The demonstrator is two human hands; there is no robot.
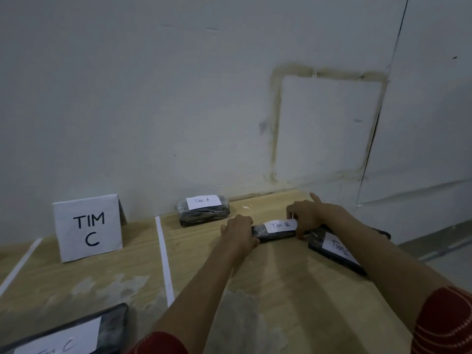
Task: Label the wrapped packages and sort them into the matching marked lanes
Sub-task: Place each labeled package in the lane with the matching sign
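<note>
Nearest: near Tim C package (69, 335), well left of the grip.
Grip: left hand (238, 232) and right hand (306, 217) clasp both ends of the Tim B package (278, 231).
Risk: the right wrist may drag the second Tim C package (337, 251), just beside it.
Beyond: Tim A package (203, 209).
Count: four packages, two tape lines (164, 259), one sign (89, 228).

A light wood-grain tabletop (293, 290) stands against a pale grey wall (153, 98), and its surface is worn to dull pale blotches (115, 284) toward its near left part. Above the tabletop's far right corner the wall bears a rectangular patch (329, 123) outlined in a yellowish-brown stain, and a thin dark seam (383, 108) runs down above the tabletop's right edge. Beyond that edge lies a grey floor (449, 261).
</note>
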